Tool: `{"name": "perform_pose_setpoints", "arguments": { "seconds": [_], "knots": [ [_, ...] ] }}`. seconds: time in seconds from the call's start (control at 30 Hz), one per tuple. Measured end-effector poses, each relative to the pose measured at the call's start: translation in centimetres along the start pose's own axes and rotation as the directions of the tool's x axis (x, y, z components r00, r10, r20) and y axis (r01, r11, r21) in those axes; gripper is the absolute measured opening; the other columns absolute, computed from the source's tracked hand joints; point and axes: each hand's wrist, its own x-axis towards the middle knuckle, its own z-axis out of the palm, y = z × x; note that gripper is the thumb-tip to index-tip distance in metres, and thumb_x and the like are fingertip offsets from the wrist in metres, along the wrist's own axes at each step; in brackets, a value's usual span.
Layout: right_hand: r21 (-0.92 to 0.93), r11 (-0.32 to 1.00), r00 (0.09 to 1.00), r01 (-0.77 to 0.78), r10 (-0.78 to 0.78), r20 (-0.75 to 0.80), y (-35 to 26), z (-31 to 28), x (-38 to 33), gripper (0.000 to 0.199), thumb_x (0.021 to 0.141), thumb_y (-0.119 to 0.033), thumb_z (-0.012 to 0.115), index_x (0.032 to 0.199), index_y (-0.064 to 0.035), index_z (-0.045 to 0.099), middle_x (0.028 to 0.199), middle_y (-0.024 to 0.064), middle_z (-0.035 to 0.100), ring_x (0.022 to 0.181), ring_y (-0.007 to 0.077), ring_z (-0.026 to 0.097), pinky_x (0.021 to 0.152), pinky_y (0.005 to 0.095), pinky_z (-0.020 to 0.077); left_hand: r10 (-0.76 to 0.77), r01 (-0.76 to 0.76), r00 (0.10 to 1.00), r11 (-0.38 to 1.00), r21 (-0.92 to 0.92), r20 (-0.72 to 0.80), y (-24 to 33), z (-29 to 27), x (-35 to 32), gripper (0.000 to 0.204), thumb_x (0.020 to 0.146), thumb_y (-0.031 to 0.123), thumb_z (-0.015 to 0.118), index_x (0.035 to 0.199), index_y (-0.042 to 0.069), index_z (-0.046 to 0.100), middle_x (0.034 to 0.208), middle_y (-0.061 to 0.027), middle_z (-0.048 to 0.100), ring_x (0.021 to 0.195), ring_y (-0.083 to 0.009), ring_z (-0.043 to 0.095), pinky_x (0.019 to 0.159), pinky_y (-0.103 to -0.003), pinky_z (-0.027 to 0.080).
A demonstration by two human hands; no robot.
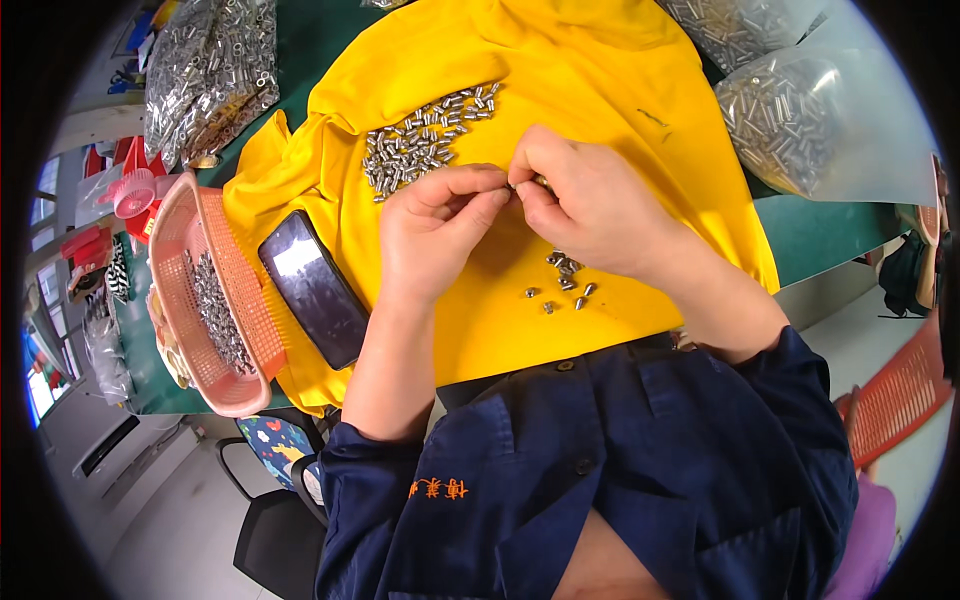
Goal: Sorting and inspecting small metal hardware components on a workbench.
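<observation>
My left hand (435, 225) and my right hand (590, 205) meet over a yellow cloth (470, 340), both closed in a pinch. Between their fingertips a small dark piece (512, 189) barely shows; the fingers hide most of it, so its kind is unclear. Beyond my left hand lies a spread pile of small, shiny metal cylinders (410, 150). Nearer me, below my right hand, several loose metal pieces (566, 275) are scattered on the cloth.
Left of the cloth stands a pink plastic basket (267, 340) with small metal parts inside. A dark phone (318, 295) lies beside it. Clear bags of metal parts sit at the far left (210, 80) and far right (780, 120) on the green table (835, 235).
</observation>
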Motion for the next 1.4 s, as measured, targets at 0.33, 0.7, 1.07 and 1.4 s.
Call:
{"name": "perform_pose_setpoints", "arguments": {
  "seconds": [0.33, 0.7, 1.07, 1.4],
  "knots": [
    [0.070, 0.997, 1.000, -0.026, 0.025, 0.014, 0.0, 0.0, 0.2, 0.009, 0.075, -0.008, 0.049, 0.078, -0.0033, 0.042, 0.065, 0.0143, 0.053, 0.061, 0.0323, 0.052, 0.053, 0.0376, 0.0409, 0.019, -0.019, 1.000, 1.000, -0.002, 0.010, 0.3, -0.1, 0.2, 0.012, 0.076, -0.006, 0.057, 0.088, -0.004, 0.059, 0.086, -0.0067, 0.061, 0.077, -0.0102, 0.057, 0.071, -0.019, 0.046],
    [0.037, 0.999, 0.999, 0.037, -0.037, -0.024, -0.2, -1.6, 0.7, 0.007, 0.074, -0.006, 0.051, 0.080, -0.0038, 0.048, 0.068, 0.0133, 0.052, 0.060, 0.0284, 0.053, 0.054, 0.0332, 0.0415, -0.042, 0.036, 0.998, 0.994, -0.104, -0.056, 0.2, -1.9, 0.4, 0.011, 0.074, -0.007, 0.054, 0.082, 0.000, 0.055, 0.081, -0.0078, 0.060, 0.072, -0.0137, 0.058, 0.067, -0.024, 0.047],
    [0.140, 0.986, 0.846, 0.091, -0.003, -0.533, -0.2, -2.8, 0.9, 0.006, 0.076, -0.002, 0.050, 0.081, -0.0023, 0.047, 0.065, 0.0117, 0.049, 0.056, 0.0230, 0.049, 0.053, 0.0292, 0.0398, 0.418, -0.428, 0.895, 0.712, 0.557, 0.153, 8.9, 3.8, 13.6, 0.013, 0.075, 0.008, 0.058, 0.085, 0.001, 0.061, 0.075, -0.0066, 0.063, 0.068, -0.0100, 0.058, 0.063, -0.021, 0.044],
    [0.016, 0.965, 0.773, 0.262, -0.200, -0.602, 0.2, -1.7, 0.8, 0.006, 0.072, -0.001, 0.052, 0.078, -0.0012, 0.049, 0.069, 0.0123, 0.050, 0.061, 0.0277, 0.051, 0.056, 0.0311, 0.0416, 0.390, -0.391, 0.895, 0.453, 0.801, 0.216, 6.2, 2.1, 19.9, 0.027, 0.076, 0.016, 0.057, 0.101, 0.006, 0.059, 0.090, -0.0105, 0.062, 0.081, -0.0194, 0.059, 0.074, -0.027, 0.045]
  ]
}}
